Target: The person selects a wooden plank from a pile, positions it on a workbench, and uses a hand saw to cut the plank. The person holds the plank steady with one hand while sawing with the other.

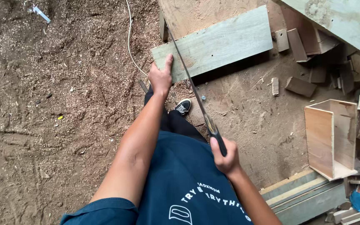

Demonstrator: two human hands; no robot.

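**Hand saw and grey-green board, with surrounding workshop floor**

Item 1. Left hand (160, 77): pressed flat on the near left end of the grey-green board (217, 42), thumb up along its face, fingers spread rather than curled round anything.

Item 2. Right hand (226, 156): fist closed round the dark handle of the hand saw (196, 93), held low, near the body. The two hands are well apart.

Item 3. Hand saw: long thin blade running up and away from the right hand, crossing the board just to the right of the left hand.

Item 4. Board: lies tilted, beyond both hands, its far part resting on a brown wooden panel (196, 14); small dark holes in its face.

Item 5. Black shoe (183, 106) with white laces: between the hands, below the left one, on the ground.

Item 6. Open wooden box (332, 137): well to the right of the right hand.

Item 7. Offcuts (298, 85): scattered right of the board.

Item 8. White cord (130, 41): left of the left hand, trailing over the sawdust-covered ground (42, 104).
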